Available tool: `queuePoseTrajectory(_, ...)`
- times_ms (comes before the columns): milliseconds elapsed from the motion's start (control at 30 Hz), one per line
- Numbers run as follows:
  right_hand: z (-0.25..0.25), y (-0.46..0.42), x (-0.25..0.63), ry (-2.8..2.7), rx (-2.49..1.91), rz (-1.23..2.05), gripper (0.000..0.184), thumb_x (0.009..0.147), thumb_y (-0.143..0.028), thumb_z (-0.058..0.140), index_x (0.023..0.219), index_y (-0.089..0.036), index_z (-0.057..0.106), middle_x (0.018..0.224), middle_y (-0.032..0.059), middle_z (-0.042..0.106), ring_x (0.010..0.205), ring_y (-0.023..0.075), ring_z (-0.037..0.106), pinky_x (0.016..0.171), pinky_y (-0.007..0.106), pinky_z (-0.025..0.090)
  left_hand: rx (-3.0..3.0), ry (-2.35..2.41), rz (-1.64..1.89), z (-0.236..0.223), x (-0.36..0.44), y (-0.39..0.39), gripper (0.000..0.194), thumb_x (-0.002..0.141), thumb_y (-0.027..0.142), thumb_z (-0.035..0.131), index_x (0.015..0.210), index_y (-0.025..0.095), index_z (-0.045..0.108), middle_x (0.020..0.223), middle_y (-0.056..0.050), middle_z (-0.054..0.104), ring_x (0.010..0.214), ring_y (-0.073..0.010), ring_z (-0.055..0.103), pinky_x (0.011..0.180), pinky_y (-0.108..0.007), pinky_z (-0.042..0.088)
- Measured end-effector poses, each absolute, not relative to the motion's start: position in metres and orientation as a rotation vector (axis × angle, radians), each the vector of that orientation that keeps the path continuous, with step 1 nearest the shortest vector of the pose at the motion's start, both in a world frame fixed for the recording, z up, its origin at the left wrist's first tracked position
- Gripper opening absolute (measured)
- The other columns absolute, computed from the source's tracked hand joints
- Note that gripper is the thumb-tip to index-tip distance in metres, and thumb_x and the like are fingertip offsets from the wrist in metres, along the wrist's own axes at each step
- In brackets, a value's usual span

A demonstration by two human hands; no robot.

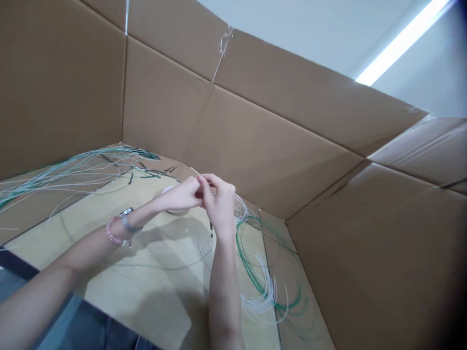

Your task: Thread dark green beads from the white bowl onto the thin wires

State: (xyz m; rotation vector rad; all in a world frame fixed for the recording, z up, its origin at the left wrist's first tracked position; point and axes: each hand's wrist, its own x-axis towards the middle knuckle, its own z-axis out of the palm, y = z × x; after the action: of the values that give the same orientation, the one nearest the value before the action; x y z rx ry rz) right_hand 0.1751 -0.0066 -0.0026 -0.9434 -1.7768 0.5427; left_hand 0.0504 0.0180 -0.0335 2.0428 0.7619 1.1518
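Right hand [221, 201] pinches pale wire [195, 171]; left hand [187, 192]: grip hidden (board edge [263, 238] off right).

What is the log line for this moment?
left hand: fingers partly hidden; right hand: fingers pinching pale strand; white wires: looped, right side

Left arm [73, 262]: bare; slants over the near edge of the desk [146, 287], toward the far edge.
Left wrist [149, 211]: nearly in line with the forearm.
Left hand [180, 194]: turned with its back up; fingers curled under, tips hidden behind the other hand.
Right arm [224, 287]: bare; runs almost straight from the near side toward the far edge.
Right hand [221, 204]: raised; thumb [208, 195] and forefinger [212, 178] pinched together, remaining fingers largely out of sight.
Both hands: close together above the desk, right overlapping left; contact unclear.
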Motion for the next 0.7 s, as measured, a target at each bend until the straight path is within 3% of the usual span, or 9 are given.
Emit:
queuePoseTrajectory(167, -0.003, -0.011, 0.171, -1.573, -0.853, 0.577, 0.024, 0.083, -0.041, 0.058, 0.085, -0.019, 0.069, 0.081, 0.004, 0.07, 0.075, 0.0149, 0.065, 0.073, 0.028, 0.05, 2.081, 0.698, 1.051, -0.027, 0.054, 0.012, 0.014, 0.075, 0.017, 0.057, 0.064, 0.01, 0.063, 0.064, -0.003, 0.065, 0.064, -0.0133, 0.06, 0.061, -0.023, 0.047)
queuePoseTrajectory(300, 0.002, -0.017, 0.181, -1.459, -0.797, 0.645, 0.029, 0.084, -0.044, 0.053, 0.094, -0.02, 0.065, 0.074, 0.0007, 0.063, 0.068, 0.0108, 0.06, 0.064, 0.024, 0.049, 2.114, 0.715, 0.941, -0.03, 0.044, 0.014, 0.023, 0.083, 0.03, 0.059, 0.092, 0.011, 0.068, 0.088, -0.006, 0.071, 0.083, -0.0154, 0.065, 0.076, -0.026, 0.051)
queuePoseTrajectory(400, 0.006, -0.026, 0.191, -1.42, -0.806, 0.682, 0.03, 0.084, -0.047, 0.051, 0.092, -0.021, 0.061, 0.06, -0.0056, 0.045, 0.048, 0.0057, 0.041, 0.044, 0.018, 0.034, 2.137, 0.886, 0.884, -0.043, 0.021, 0.023, 0.028, 0.089, 0.034, 0.054, 0.101, 0.011, 0.064, 0.096, -0.007, 0.069, 0.09, -0.0175, 0.064, 0.082, -0.034, 0.052)
queuePoseTrajectory(500, 0.005, -0.04, 0.197, -1.421, -0.843, 0.711, 0.033, 0.084, -0.051, 0.048, 0.087, -0.02, 0.059, 0.055, -0.0086, 0.028, 0.042, 0.0047, 0.021, 0.039, 0.019, 0.018, 2.17, 1.127, 0.812, -0.064, -0.002, 0.035, 0.029, 0.089, 0.034, 0.055, 0.108, 0.012, 0.059, 0.107, -0.008, 0.062, 0.095, -0.02, 0.062, 0.082, -0.04, 0.053)
queuePoseTrajectory(700, -0.009, -0.071, 0.194, -1.507, -0.891, 0.745, 0.04, 0.085, -0.055, 0.046, 0.081, -0.017, 0.06, 0.053, -0.0087, 0.026, 0.045, 0.0059, 0.02, 0.043, 0.021, 0.017, 2.273, 1.267, 0.598, -0.097, -0.001, 0.048, 0.034, 0.089, 0.033, 0.056, 0.116, 0.013, 0.056, 0.116, -0.009, 0.058, 0.1, -0.0229, 0.06, 0.083, -0.041, 0.053)
